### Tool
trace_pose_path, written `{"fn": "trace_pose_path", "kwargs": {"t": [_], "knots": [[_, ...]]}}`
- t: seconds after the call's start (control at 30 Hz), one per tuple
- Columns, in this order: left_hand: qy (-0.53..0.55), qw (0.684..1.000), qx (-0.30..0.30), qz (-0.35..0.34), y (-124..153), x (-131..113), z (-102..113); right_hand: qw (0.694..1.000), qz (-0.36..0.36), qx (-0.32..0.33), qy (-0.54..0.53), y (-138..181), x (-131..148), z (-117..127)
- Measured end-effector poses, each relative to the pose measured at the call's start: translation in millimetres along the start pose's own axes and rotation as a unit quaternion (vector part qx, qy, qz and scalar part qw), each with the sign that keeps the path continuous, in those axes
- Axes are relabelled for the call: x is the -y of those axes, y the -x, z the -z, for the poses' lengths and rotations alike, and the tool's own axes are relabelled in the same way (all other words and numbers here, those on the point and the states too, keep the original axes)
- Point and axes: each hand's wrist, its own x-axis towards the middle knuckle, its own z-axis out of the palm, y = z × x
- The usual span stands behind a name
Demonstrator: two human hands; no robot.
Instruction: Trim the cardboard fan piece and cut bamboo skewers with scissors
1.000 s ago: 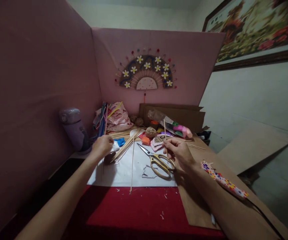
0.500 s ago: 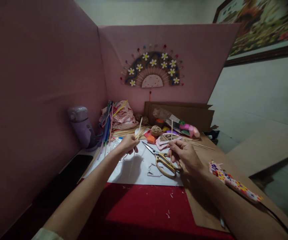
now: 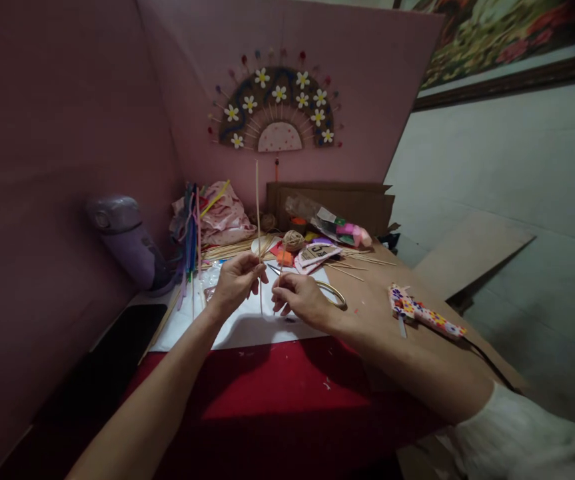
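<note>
Pink panels [image 3: 362, 100] stand behind white paper [image 3: 177, 333]; above it the left hand [image 3: 237, 283] pinches a long stick [image 3: 258, 207] upright, while the right hand [image 3: 300, 300], curled, grips a second stick [image 3: 281, 267] (partly hidden). Both are picked up, neither attached.

- Pink back panel [image 3: 362, 100], slanting at its right edge, with a fan [image 3: 280, 137] mounted on it.
- Left panel [image 3: 67, 100], pink but darker, meeting it in a corner.
- Pale wall [image 3: 492, 173] at right, with a framed picture [image 3: 507, 50] above.
- Red-covered table [image 3: 267, 400] in front.
- Dim light, deepest shadow lower left.
</note>
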Motion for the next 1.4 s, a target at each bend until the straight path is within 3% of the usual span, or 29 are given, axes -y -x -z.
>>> {"fn": "trace_pose_path", "kwargs": {"t": [0.37,0.67,0.97,1.1,1.23,1.4], "knots": [[0.009,1.000,-0.008,0.008,3.9,8.6,4.5,0.999,-0.006,-0.035,-0.018,-3.1,-1.9,-18.4],[0.047,0.999,0.005,-0.006,3.4,7.6,6.0,1.000,0.018,-0.009,-0.006,-6.2,-9.4,-23.7],[0.076,0.996,0.023,0.033,5.0,0.1,5.5,0.998,0.003,0.019,0.066,-12.2,-13.4,-18.6],[0.062,0.997,-0.041,0.006,3.3,0.1,9.6,0.993,0.022,0.023,0.116,-7.4,-6.9,-16.7],[0.075,0.990,-0.118,-0.003,0.3,1.0,18.4,0.997,-0.051,0.052,0.005,-0.5,-4.0,-18.3],[0.103,0.986,-0.134,0.011,0.0,1.8,19.6,0.988,-0.108,0.065,-0.085,3.5,-3.9,-22.2]]}}
